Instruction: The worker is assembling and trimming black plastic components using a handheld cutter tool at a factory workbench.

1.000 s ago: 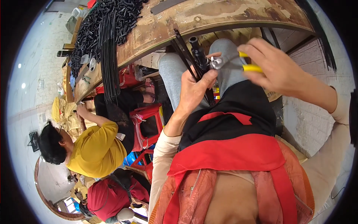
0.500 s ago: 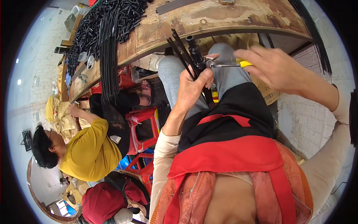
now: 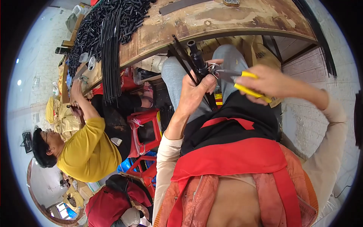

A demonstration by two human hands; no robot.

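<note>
Upright above my lap stands what looks like a black umbrella frame point(image 3: 197, 56), a tubular fitting with thin rods beside it. My left hand point(image 3: 193, 92) is closed round it, the thumb pressed near the fitting's lower part. On the right, my right hand point(image 3: 270, 81) grips yellow-handled pliers point(image 3: 228, 75). Their jaws reach a thin, shiny wire point(image 3: 214, 68) at the side of the fitting, close to my left fingers. Whether the jaws are clamped on the wire is too small to tell.
Ahead stands a worn wooden table point(image 3: 242, 19) bearing a heap of short black tubes point(image 3: 98, 30). A bundle of long black rods point(image 3: 110, 68) hangs over its edge. To the left sits a co-worker in yellow point(image 3: 85, 145), near red stools point(image 3: 145, 132). A white wall point(image 3: 302, 113) rises on the right.
My right hand has shifted slightly left and down, and the pliers have turned so both handles show. My left hand keeps its hold. The co-worker's arm has risen toward the table.
</note>
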